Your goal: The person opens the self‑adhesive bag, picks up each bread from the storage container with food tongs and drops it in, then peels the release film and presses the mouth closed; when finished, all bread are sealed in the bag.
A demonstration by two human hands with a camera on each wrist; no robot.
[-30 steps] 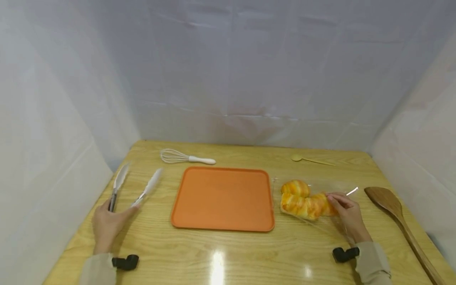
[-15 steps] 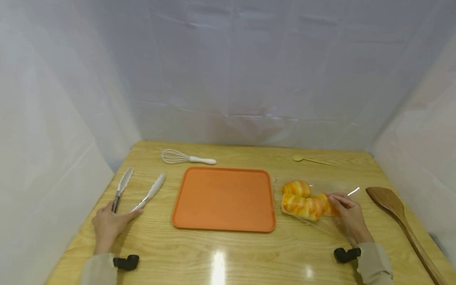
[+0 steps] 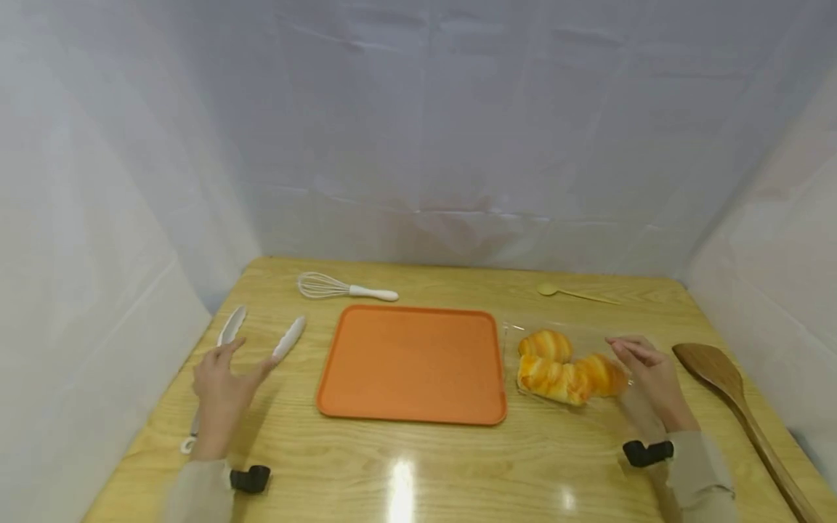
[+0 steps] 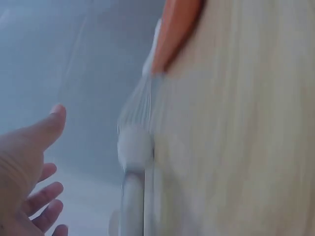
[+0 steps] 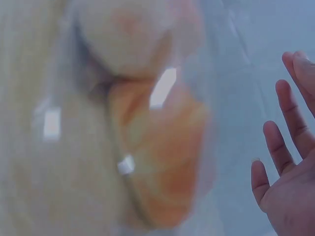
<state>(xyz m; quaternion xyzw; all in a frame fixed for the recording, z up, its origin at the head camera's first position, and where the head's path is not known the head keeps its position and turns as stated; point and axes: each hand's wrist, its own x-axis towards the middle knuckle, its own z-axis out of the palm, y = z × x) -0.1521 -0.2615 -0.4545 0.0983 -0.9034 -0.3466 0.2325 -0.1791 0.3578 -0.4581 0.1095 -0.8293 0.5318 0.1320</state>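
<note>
Metal tongs (image 3: pixel 288 338) lie spread on the table at the left, dark grips partly hidden. Above them, my left hand (image 3: pixel 219 392) has thumb and fingers apart and holds nothing. In the left wrist view, that hand (image 4: pixel 24 167) is clear of the blurred tongs (image 4: pixel 133 196). At the right, several golden bread rolls (image 3: pixel 552 379) sit in a clear plastic container (image 3: pixel 514 331). Beside its right end is my right hand (image 3: pixel 657 381), thumb and forefinger close together. The right wrist view shows this hand (image 5: pixel 295 162) with loose fingers, away from a roll (image 5: pixel 157 152).
An orange tray (image 3: pixel 412 365) lies between the hands. Behind it is a white whisk (image 3: pixel 346 288). A small yellow spoon (image 3: pixel 578 294) lies at the back right, and a long wooden spatula (image 3: pixel 722 392) runs along the right edge. White sheeting (image 3: pixel 418 145) encloses the table.
My left hand has let go of the tongs and moved forward and right over them. My right hand has released the container's clear plastic and drawn back to the right.
</note>
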